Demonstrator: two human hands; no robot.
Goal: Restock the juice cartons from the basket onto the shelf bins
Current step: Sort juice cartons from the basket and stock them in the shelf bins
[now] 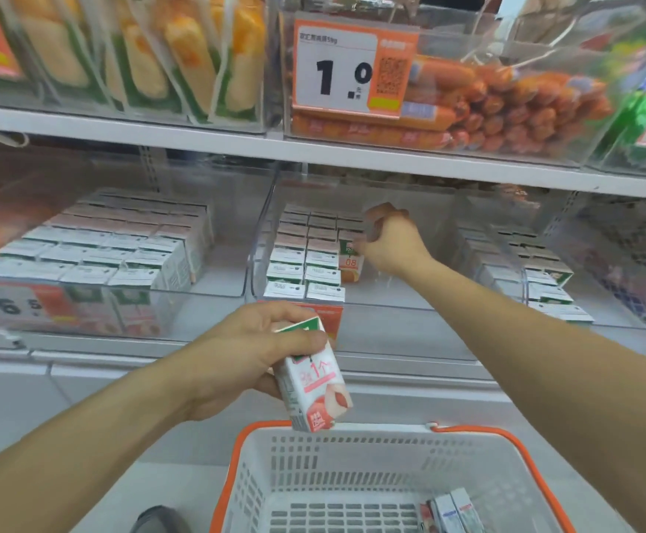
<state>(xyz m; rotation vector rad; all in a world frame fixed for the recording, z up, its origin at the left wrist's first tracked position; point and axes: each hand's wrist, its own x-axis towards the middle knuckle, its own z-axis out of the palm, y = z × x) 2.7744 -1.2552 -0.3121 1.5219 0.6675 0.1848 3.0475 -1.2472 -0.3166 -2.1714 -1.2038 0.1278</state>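
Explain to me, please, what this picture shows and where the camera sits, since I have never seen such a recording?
There is no machine: a person wears one camera on the head, looking down at their own bare arms. The left hand holds a juice carton above a white basket with orange handles; a few cartons lie in its bottom. The right hand reaches into the middle bin, beside rows of cartons, touching one carton there; its grip is blurred. The shelf above holds sausages behind a price tag.
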